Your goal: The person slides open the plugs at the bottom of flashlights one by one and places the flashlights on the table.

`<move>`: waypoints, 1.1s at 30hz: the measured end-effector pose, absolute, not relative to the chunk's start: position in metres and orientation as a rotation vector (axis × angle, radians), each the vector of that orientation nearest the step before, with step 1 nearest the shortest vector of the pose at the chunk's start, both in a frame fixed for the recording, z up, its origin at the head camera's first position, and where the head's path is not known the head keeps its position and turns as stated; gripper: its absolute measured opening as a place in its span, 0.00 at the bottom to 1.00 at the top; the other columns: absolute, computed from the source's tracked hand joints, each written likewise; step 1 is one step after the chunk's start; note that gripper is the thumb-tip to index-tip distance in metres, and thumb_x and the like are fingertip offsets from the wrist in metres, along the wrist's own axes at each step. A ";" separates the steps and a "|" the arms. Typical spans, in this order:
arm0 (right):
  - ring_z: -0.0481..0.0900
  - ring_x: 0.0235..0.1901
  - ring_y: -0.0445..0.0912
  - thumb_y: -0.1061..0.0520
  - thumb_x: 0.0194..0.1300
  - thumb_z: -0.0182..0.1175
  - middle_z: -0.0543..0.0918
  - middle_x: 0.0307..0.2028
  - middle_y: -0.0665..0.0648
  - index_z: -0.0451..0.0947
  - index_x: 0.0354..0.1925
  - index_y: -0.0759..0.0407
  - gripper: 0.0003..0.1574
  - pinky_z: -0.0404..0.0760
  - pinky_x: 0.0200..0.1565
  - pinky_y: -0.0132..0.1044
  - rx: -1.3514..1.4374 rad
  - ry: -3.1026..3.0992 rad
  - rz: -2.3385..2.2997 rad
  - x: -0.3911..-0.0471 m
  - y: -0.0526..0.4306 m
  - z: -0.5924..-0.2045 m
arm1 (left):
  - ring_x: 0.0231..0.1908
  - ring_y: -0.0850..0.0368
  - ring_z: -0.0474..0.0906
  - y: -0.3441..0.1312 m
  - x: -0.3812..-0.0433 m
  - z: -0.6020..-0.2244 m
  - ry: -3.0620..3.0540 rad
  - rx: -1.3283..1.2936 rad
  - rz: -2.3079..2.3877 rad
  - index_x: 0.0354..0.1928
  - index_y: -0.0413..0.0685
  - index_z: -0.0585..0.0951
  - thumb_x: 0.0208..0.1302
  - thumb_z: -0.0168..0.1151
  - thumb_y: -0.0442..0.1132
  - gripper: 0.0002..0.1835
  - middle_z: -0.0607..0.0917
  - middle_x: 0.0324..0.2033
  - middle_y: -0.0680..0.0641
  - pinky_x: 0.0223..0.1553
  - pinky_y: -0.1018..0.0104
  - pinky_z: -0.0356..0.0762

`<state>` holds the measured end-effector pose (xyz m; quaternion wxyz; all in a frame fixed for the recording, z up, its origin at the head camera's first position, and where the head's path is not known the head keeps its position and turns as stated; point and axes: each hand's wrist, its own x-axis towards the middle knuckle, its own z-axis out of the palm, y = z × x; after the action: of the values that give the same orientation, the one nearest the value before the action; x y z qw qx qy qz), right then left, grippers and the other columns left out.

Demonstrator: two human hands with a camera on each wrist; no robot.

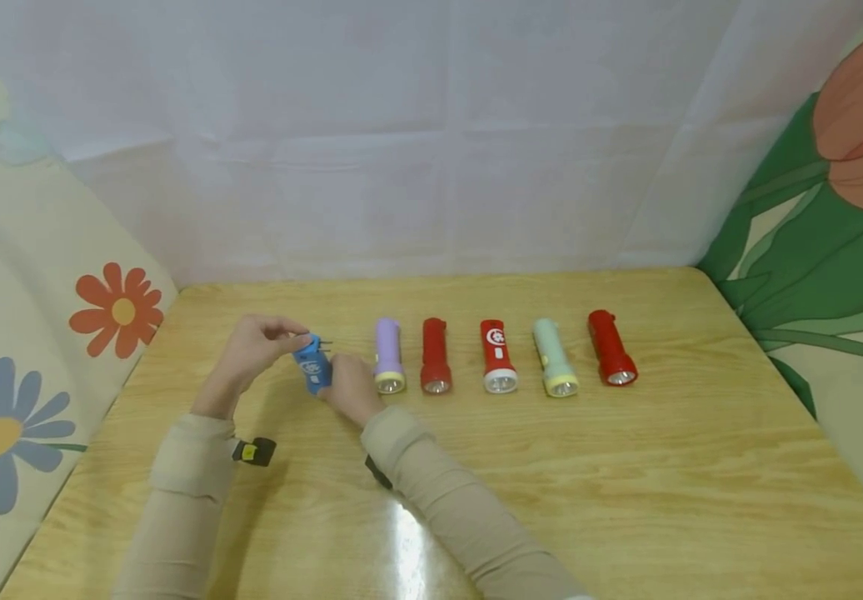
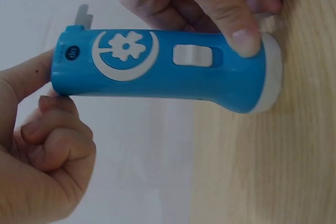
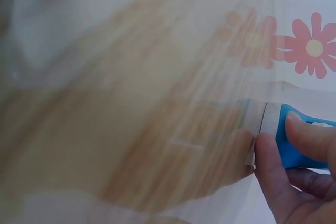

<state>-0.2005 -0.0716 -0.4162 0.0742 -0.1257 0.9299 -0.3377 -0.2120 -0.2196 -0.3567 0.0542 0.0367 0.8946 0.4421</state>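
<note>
A blue flashlight with a white flower-and-moon design and a white switch stands tilted, lens end down, at the left of the row. My right hand grips its lens end, the thumb lying near the white rim. At the top, my left hand touches the tail with one straight finger, while its other fingers are bent beside the body. Two plug prongs stick out from the side of the tail. In the right wrist view, the white rim shows between the right fingers.
To the right on the wooden table lie a purple flashlight, a dark red one, a red-and-white one, a mint green one and a red one. A white cloth hangs behind.
</note>
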 end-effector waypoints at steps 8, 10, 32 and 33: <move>0.79 0.33 0.44 0.56 0.48 0.70 0.82 0.33 0.54 0.78 0.41 0.63 0.21 0.76 0.37 0.31 -0.390 2.823 -0.968 -0.204 -0.070 -0.418 | 0.28 0.59 0.67 -0.218 -0.209 -0.362 2.681 0.177 1.475 0.46 0.37 0.79 0.62 0.58 0.44 0.18 0.78 0.32 0.48 0.26 0.68 0.67; 0.79 0.32 0.44 0.56 0.48 0.70 0.82 0.33 0.54 0.78 0.41 0.63 0.21 0.76 0.37 0.31 -0.389 2.832 -0.955 -0.204 -0.069 -0.417 | 0.23 0.61 0.65 -0.218 -0.208 -0.363 2.662 0.204 1.522 0.48 0.35 0.77 0.64 0.56 0.42 0.18 0.77 0.27 0.49 0.24 0.69 0.66; 0.77 0.30 0.42 0.57 0.48 0.69 0.81 0.30 0.53 0.78 0.38 0.62 0.18 0.76 0.37 0.31 -0.388 2.782 -1.056 -0.202 -0.072 -0.424 | 0.17 0.56 0.68 -0.239 -0.194 -0.374 2.792 0.447 1.454 0.45 0.42 0.79 0.56 0.65 0.38 0.15 0.79 0.30 0.47 0.19 0.69 0.65; 0.77 0.30 0.43 0.57 0.48 0.69 0.81 0.30 0.53 0.78 0.39 0.62 0.18 0.76 0.37 0.32 -0.387 2.782 -1.058 -0.202 -0.072 -0.425 | 0.18 0.55 0.69 -0.239 -0.194 -0.374 2.800 0.447 1.441 0.45 0.42 0.79 0.56 0.65 0.38 0.15 0.79 0.29 0.46 0.20 0.69 0.65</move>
<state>-0.2017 -0.0717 -0.4246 0.0700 -0.1286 0.9246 -0.3516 -0.1939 -0.2386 -0.3739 -0.0197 0.1404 0.8802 0.4530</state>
